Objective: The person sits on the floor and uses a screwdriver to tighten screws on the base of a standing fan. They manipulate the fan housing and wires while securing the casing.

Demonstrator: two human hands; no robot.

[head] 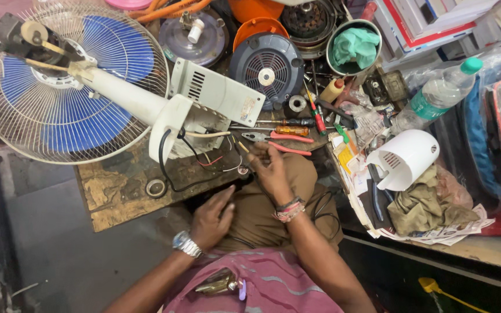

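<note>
A white table fan with blue blades lies on its side on a worn wooden bench, its base opened with wires spilling out. My right hand is raised at the bench edge, fingers pinched on thin wires from the fan base. Resting on my lap, my left hand wears a metal wristwatch and holds nothing visible, fingers loosely curled. Pink-handled pliers lie just beyond my right hand.
Screwdrivers lie by a grey motor cover. A tin with green cloth, a plastic bottle, a white plastic housing and rags crowd the right. A tape roll sits on the bench.
</note>
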